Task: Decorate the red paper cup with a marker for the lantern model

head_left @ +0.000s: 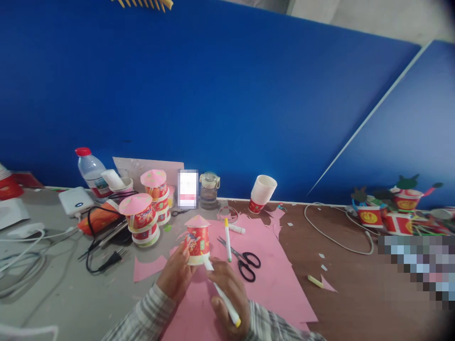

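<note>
My left hand (177, 274) is wrapped round a red paper cup (197, 244) turned upside down, which wears a pink paper cone as a roof. My right hand (227, 291) grips a white marker with a yellow end (223, 297), its tip touching the cup's lower rim. Both rest over a sheet of pink paper (273, 279) on the table. Black-handled scissors (245, 260) and a second white marker (227, 239) lie on the pink sheet just beyond my right hand.
Two stacked cup towers with pink roofs (144, 218) stand at left, beside a water bottle (91, 171), a power bank (76, 200) and black cables (103, 246). A stack of white cups (262, 192) and a glass jar (209, 189) sit by the blue wall. Decorated red cups (391, 210) crowd the right.
</note>
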{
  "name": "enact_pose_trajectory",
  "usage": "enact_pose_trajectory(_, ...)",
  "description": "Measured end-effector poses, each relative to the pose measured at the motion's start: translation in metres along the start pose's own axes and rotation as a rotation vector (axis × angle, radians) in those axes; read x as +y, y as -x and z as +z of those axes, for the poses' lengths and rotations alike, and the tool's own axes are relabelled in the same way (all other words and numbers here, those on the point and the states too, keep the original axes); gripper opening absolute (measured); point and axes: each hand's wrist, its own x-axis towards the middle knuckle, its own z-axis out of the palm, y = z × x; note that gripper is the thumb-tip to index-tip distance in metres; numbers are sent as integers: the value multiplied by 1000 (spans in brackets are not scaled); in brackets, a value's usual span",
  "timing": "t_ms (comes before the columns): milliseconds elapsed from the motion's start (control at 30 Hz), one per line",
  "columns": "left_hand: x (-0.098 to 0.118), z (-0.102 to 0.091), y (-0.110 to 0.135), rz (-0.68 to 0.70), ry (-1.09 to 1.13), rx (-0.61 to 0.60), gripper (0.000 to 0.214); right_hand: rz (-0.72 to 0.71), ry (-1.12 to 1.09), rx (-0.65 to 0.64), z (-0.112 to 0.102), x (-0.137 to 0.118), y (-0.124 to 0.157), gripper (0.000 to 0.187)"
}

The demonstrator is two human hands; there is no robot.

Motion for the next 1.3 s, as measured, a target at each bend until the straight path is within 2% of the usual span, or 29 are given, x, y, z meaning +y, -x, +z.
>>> enact_pose_trajectory(133,-1,-1,0,-26,33,-3,38,-11,44,49,-1,1,-4,37)
enact_pose_trajectory(233,1,-4,-2,-99,121,6,36,66,22,77,-2,3,-7,38)
enact_pose_trajectory(433,13,-13,-5,-268,264,-122,46,201,-9,83,0,6,-4,23)
enact_pose_trajectory(567,20,-20,-6,-318,333,-156,49,216,7,90,2,8,-3,27)
enact_pose_trajectory(833,17,-31,-8,-322,369,-125,43,267,19,61,6,15,-6,38)
enact_pose_trajectory(1300,17,-30,-9,-330,342,-119,40,222,50,66,11,15,-7,52)
